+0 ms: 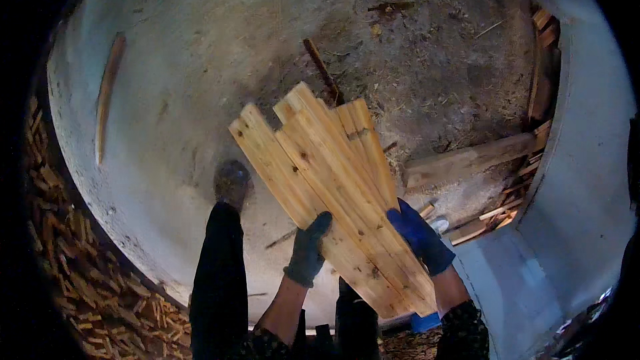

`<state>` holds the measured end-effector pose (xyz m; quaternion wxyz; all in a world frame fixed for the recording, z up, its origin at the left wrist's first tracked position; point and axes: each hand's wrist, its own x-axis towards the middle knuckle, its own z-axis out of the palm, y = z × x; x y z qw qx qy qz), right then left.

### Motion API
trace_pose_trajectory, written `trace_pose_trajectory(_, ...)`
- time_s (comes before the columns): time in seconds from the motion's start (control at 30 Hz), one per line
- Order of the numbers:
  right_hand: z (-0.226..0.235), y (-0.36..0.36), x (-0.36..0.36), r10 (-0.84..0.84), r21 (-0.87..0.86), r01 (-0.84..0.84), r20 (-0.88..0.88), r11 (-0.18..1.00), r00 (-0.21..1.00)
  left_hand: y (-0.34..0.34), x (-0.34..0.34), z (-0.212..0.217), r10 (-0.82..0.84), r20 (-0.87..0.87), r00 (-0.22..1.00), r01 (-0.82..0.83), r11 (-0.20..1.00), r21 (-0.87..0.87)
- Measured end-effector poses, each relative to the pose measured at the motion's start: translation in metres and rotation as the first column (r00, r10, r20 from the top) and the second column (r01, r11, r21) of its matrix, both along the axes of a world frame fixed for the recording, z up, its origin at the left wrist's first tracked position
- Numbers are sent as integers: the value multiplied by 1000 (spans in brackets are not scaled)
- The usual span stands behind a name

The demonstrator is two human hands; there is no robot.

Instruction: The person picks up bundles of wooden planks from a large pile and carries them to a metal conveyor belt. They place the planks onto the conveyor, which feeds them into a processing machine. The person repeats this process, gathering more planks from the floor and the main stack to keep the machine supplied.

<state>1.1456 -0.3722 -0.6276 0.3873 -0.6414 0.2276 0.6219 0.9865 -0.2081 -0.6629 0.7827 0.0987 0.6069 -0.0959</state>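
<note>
Planks (327, 187), a fanned pine bundle pointing to eleven o'clock, are clasped by left hand (308, 248) and right hand (420, 237); both grips should be kept clenched and the boards squared.

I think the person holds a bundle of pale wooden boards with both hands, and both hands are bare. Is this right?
Not quite. The head view shows both hands gloved, not bare: the left hand wears a dark glove and the right hand a blue one. The rest stands: both grip the bundle of pale wooden boards from either side.
</note>
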Motion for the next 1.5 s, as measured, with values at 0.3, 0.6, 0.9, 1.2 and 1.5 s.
trace_pose_trajectory(0.3, 142, -17, -60, -58, -4, 59, -216, 998, 975, 25, -13, 142, -129, -66, 989, 118, 982, -145)
trace_pose_trajectory(0.6, 108, 91, -65, -293, 41, 300, -115, 953, 949, 74, -35, 163, -182, 37, 983, 182, 983, 8)
trace_pose_trajectory(0.9, 214, 125, -50, -188, 276, 185, -15, 943, 982, 136, -14, 277, -496, -6, 868, 449, 782, 432)
trace_pose_trajectory(1.2, 443, 173, -23, 111, 372, -261, 378, 891, 919, 118, -22, 435, -342, 331, 879, -179, 408, 895)
trace_pose_trajectory(1.5, 615, 301, -38, 2, 597, -633, 727, 492, 687, 226, -64, 611, -168, 466, 869, -435, 191, 880)
